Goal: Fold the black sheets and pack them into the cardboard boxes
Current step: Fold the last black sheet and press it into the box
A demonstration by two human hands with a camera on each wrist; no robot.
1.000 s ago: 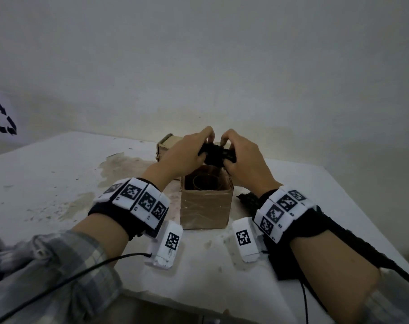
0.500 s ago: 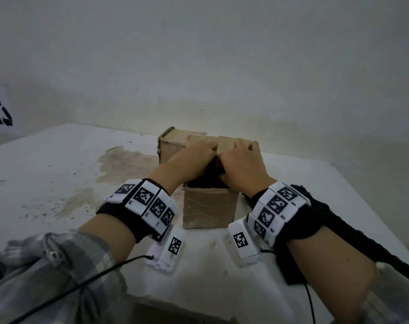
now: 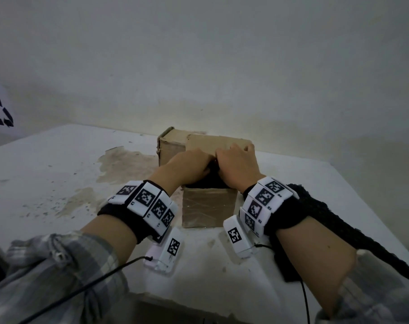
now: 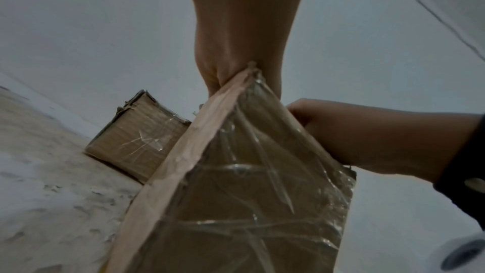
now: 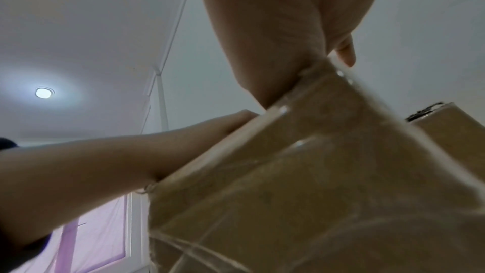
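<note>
The black sheet [image 3: 209,181] sits in the open top of the near box [image 3: 208,208], a dark wad showing between the two hands and just above the box's front wall. Both hands are over that opening, knuckles up, pressed side by side. The left hand [image 3: 187,163] has its fingers bent down into the box onto the sheet; whether they pinch it or only push cannot be told from the head view, and the left wrist view shows only the heel of the hand [image 4: 236,49] at the box's rim. The right hand [image 3: 238,164] is likewise bent over the sheet, fingertips hidden (the right wrist view shows one fingertip [image 5: 345,51] past the box's far edge), so its hold cannot be told either.

The near box is wrapped in clear tape and stands on the table [image 3: 46,174]. Just behind the hands stand a second box [image 3: 218,142] and, to its left, a third box [image 3: 169,148]. Under the right forearm lies more black fabric [image 3: 334,225], running back toward the table's near right edge. Both wrists carry marker bands [image 3: 149,204].
</note>
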